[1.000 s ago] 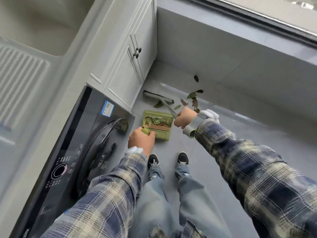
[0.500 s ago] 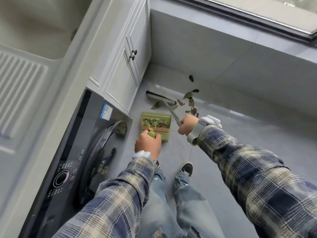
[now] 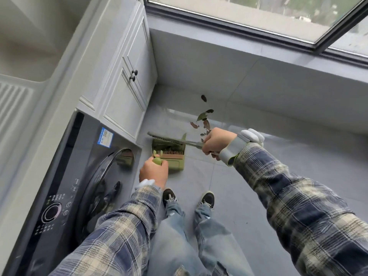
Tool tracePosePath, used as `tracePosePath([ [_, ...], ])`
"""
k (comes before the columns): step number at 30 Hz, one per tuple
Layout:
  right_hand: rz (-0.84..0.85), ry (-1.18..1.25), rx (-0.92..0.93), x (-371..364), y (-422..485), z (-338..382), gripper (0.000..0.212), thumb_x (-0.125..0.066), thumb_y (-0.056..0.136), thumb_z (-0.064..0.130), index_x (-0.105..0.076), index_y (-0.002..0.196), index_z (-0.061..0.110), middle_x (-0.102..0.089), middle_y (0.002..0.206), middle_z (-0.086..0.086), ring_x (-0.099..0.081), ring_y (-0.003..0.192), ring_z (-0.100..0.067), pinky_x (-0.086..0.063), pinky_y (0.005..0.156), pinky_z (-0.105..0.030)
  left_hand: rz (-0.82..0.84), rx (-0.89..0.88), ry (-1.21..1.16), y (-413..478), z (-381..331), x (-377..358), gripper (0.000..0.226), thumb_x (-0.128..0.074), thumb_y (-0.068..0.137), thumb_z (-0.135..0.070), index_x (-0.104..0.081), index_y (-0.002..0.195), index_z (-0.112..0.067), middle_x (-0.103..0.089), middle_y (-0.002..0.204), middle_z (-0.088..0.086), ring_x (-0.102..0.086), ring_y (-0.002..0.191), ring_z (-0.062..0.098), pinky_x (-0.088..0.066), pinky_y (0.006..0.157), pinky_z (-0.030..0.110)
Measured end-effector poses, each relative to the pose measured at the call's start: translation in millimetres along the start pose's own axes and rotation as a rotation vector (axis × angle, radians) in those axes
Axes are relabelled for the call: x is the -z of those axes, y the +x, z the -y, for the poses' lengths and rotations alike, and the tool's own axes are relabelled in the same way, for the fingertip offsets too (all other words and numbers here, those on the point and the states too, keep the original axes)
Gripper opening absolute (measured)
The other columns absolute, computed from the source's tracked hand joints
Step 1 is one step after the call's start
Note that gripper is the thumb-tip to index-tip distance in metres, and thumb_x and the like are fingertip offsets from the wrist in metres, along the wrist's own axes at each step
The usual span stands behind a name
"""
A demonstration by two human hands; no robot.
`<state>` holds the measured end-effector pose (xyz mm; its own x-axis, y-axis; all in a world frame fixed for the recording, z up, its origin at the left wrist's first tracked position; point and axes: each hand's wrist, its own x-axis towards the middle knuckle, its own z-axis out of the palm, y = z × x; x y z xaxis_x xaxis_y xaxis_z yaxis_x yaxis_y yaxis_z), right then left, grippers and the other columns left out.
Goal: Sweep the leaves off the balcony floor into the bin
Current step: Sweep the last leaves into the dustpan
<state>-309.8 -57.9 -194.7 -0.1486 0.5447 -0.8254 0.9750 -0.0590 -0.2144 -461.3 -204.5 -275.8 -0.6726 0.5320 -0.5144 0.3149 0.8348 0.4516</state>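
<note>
Gripping the thin grey metal broom stick (image 3: 191, 144), the right hand (image 3: 216, 141) sits nearest the dry brown and green leaves (image 3: 201, 117), which lie on the floor (image 3: 239, 186) just past it, right of the green plastic dustpan (image 3: 175, 164) whose handle the left hand (image 3: 154, 173) grips.

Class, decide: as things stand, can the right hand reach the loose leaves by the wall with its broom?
Probably yes. The right hand has its grip on the broom, whose head lies at the dustpan; the leaves lie on open floor nearby, nothing between.
</note>
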Motion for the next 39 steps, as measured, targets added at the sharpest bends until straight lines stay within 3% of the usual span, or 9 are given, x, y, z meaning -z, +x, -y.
tracePosePath([
  [3,-0.026,0.112,0.0,-7,-7,-20,0.005,-0.064,0.078,0.007,-0.064,0.08,0.012,-0.054,0.065,-0.005,-0.05,0.059,-0.023,-0.046,0.063,-0.029,0.027,-0.037,0.007,-8,3,0,0.008,-0.057,0.084,-0.021,-0.064,0.079,-0.02,-0.057,0.064,0.002,-0.054,0.07,0.031,-0.046,0.065,0.03],
  [7,-0.066,0.232,-0.027,-23,0,-39,0.015,-0.063,0.081,0.007,-0.072,0.092,0.004,-0.06,0.063,-0.005,-0.056,0.054,-0.02,-0.052,0.062,-0.03,0.055,-0.066,0.052,-13,3,-2,0.016,-0.059,0.082,-0.025,-0.056,0.068,-0.019,-0.057,0.063,0.002,-0.051,0.065,0.027,-0.042,0.063,0.028],
  [12,-0.083,0.261,-0.054,-60,13,-53,0.016,-0.059,0.083,0.011,-0.072,0.092,0.012,-0.06,0.066,-0.002,-0.061,0.061,-0.025,-0.059,0.071,-0.036,0.103,-0.112,0.13,-18,3,-8,0.017,-0.058,0.082,-0.03,-0.054,0.069,-0.02,-0.062,0.071,0.006,-0.057,0.071,0.031,-0.05,0.065,0.03],
  [16,-0.019,0.292,-0.119,-74,17,-65,0.017,-0.061,0.08,0.008,-0.073,0.092,0.005,-0.056,0.061,-0.003,-0.056,0.059,-0.025,-0.06,0.077,-0.04,0.116,-0.107,0.137,-21,-1,-15,0.008,-0.059,0.082,-0.03,-0.06,0.078,-0.023,-0.06,0.071,0.004,-0.056,0.071,0.03,-0.042,0.062,0.026],
  [22,0.073,0.384,-0.162,-33,2,-74,0.014,-0.063,0.082,0.005,-0.069,0.093,-0.002,-0.056,0.056,-0.01,-0.051,0.034,-0.019,-0.044,0.042,-0.022,0.146,-0.124,0.159,-20,-14,-19,0.014,-0.056,0.082,-0.029,-0.054,0.071,-0.021,-0.06,0.072,0.006,-0.055,0.072,0.032,-0.042,0.064,0.027],
  [26,0.056,0.502,-0.165,-18,-18,-74,0.005,-0.06,0.085,0.0,-0.06,0.089,-0.001,-0.051,0.058,-0.011,-0.045,0.03,-0.016,-0.038,0.035,-0.016,0.141,-0.127,0.138,-21,-16,-19,0.015,-0.058,0.079,-0.031,-0.059,0.071,-0.019,-0.067,0.076,0.009,-0.06,0.073,0.034,-0.053,0.068,0.033],
  [31,-0.02,0.52,-0.118,-26,-23,-86,0.026,-0.061,0.082,0.004,-0.071,0.101,-0.009,-0.057,0.056,-0.01,-0.054,0.04,-0.019,-0.049,0.053,-0.027,0.157,-0.167,0.165,-29,-22,-20,0.016,-0.06,0.082,-0.032,-0.061,0.074,-0.018,-0.066,0.076,0.008,-0.059,0.073,0.033,-0.048,0.065,0.029],
  [35,-0.081,0.579,-0.127,-27,-22,-103,0.027,-0.059,0.08,0.003,-0.071,0.1,-0.01,-0.058,0.06,-0.011,-0.055,0.043,-0.021,-0.05,0.057,-0.03,0.162,-0.242,0.203,-35,-27,-26,0.023,-0.06,0.084,-0.032,-0.072,0.101,-0.021,-0.067,0.083,0.009,-0.053,0.075,0.028,-0.041,0.068,0.025],
  [39,-0.154,0.614,-0.149,-24,-16,-125,0.025,-0.061,0.076,0.006,-0.073,0.095,-0.005,-0.059,0.059,-0.01,-0.057,0.053,-0.026,-0.058,0.068,-0.04,0.162,-0.274,0.23,-43,-38,-38,0.024,-0.059,0.085,-0.034,-0.071,0.102,-0.02,-0.062,0.078,0.004,-0.055,0.074,0.028,-0.041,0.066,0.025],
])
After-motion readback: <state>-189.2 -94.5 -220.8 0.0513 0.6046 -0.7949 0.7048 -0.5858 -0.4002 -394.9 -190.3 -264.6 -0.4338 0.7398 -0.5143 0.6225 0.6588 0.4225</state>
